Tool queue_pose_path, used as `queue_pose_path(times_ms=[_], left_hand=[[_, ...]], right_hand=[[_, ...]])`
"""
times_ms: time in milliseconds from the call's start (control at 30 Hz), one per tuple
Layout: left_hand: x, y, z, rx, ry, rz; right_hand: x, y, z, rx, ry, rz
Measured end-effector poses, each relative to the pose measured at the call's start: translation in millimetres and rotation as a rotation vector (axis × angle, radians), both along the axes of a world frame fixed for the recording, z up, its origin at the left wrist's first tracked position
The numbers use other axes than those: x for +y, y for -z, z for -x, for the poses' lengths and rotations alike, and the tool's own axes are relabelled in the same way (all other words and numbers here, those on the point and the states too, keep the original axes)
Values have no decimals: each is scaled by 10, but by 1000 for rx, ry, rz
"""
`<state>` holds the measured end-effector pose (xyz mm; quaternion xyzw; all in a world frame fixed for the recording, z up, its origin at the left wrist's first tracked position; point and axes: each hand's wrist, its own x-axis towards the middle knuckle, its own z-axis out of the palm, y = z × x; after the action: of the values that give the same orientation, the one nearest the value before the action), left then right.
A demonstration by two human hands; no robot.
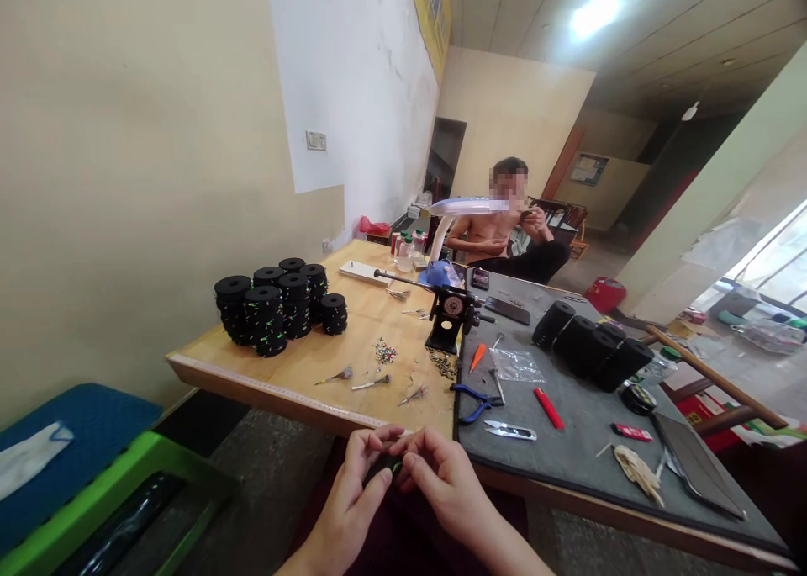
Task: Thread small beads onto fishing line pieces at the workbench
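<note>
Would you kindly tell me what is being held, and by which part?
A small black piece, its side in the left hand; the right hand is at its green-flecked end, exact contact hidden.

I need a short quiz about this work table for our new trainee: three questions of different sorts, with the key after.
1. True or false: the left hand holds the pliers.
2. Where do the snips lie? A) on the green stool; B) on the grey mat; C) in the right hand.
3. What colour are the pliers' handles?

Key: 1. False; it holds a small dark object. 2. B. 3. Blue.
</note>
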<state>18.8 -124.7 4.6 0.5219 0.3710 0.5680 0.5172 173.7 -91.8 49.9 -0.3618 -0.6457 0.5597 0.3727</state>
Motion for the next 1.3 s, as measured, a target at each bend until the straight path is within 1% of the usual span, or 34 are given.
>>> queue_pose_path(times_ms=[233,433,533,733,867,1100,1300], left_hand=[[-3,-47,-45,48,4,-24],[-7,-52,-44,60,-8,-42],[-6,-59,-41,66,-11,-40],[-20,-70,-41,79,-18,-61],[-22,-93,-51,110,-15,-86],[-32,-108,-72,163,-6,-105],[-50,-126,-90,143,-15,-100]], right_hand=[[-33,23,-41,-78,45,-89],[-28,27,-39,-92,52,-113],[-36,8,-41,-115,49,-122],[-45,-71,-51,-224,63,-202],[-50,-115,-66,-242,51,-212],[-63,-140,-96,-259,54,-248],[-56,-167,-107,-248,35,-243]])
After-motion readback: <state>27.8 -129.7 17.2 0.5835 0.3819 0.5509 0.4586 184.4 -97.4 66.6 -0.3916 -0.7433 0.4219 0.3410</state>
